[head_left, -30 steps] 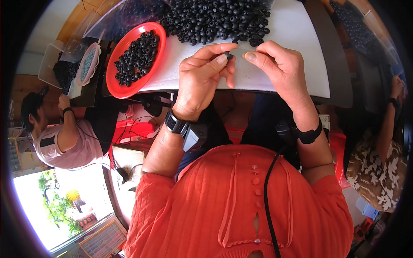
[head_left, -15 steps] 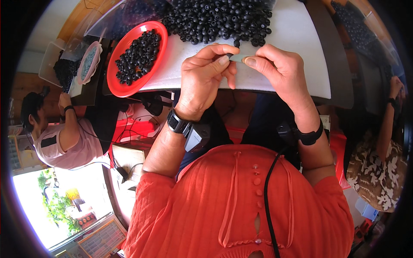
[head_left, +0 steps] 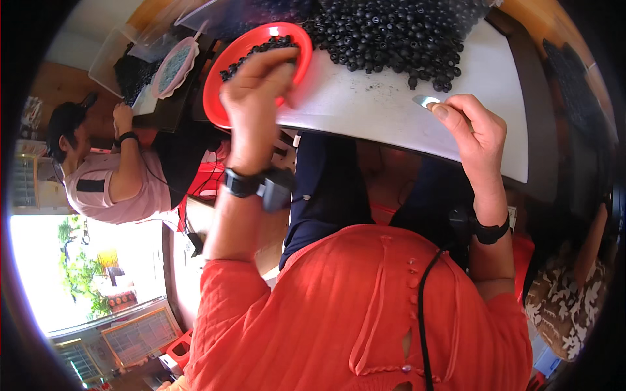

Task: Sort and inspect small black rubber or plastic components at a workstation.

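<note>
My left hand (head_left: 253,107) is over the right part of a red plate (head_left: 211,104), its fingers smeared by motion. Whether it holds anything does not show. Small round black beads with holes (head_left: 272,44) lie in the plate, partly hidden behind the hand. Over the white tabletop, my right hand (head_left: 481,133) pinches a small, thin, shiny blade (head_left: 425,100) between thumb and forefinger, its tip pointing left. Just beyond it spreads a large heap of the same black beads (head_left: 391,39).
The white work surface (head_left: 365,111) has dark specks and a curved front edge. A clear plastic bin stands at the back left. Farther left, a person (head_left: 117,169) sits by a pink dish (head_left: 175,70) of bluish bits. Another person in patterned clothing (head_left: 567,306) is at far right.
My left hand has left the blade and swung left to the red plate. My right hand, still pinching the blade, is farther right and lower. The whole view has shifted too.
</note>
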`<state>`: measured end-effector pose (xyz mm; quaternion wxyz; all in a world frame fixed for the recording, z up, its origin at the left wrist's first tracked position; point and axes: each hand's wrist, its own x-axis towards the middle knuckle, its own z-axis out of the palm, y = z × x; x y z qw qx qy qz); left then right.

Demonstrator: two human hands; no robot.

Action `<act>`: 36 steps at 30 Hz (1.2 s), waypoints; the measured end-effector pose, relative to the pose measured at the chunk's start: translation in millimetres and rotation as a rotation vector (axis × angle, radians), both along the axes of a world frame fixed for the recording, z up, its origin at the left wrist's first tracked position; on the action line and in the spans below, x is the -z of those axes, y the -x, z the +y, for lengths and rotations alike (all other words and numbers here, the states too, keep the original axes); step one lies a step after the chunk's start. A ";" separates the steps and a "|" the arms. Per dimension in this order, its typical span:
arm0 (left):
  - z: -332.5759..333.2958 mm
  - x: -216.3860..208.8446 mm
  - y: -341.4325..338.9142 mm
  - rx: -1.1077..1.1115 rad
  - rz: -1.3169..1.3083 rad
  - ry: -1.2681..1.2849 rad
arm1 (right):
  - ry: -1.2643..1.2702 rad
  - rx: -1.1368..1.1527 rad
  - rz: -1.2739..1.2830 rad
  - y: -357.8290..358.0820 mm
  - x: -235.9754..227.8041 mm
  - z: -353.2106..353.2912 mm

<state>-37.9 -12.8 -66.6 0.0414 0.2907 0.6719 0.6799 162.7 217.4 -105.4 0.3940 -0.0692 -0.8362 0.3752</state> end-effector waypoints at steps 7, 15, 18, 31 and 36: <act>-0.4 0.6 30.4 -0.182 0.577 0.284 | 0.106 0.073 0.147 2.7 -4.9 -0.4; 95.0 27.7 -44.2 0.158 0.547 0.309 | 0.165 0.089 0.219 1.2 -4.8 2.9; 115.6 36.4 -48.8 0.007 0.660 0.491 | 0.189 0.101 0.215 1.1 -4.8 3.9; 81.4 31.6 -45.5 0.112 0.548 0.440 | 0.118 0.062 0.208 8.3 2.8 3.6; 73.7 36.6 -41.4 0.113 0.760 0.547 | 0.024 0.069 0.149 12.4 6.0 2.2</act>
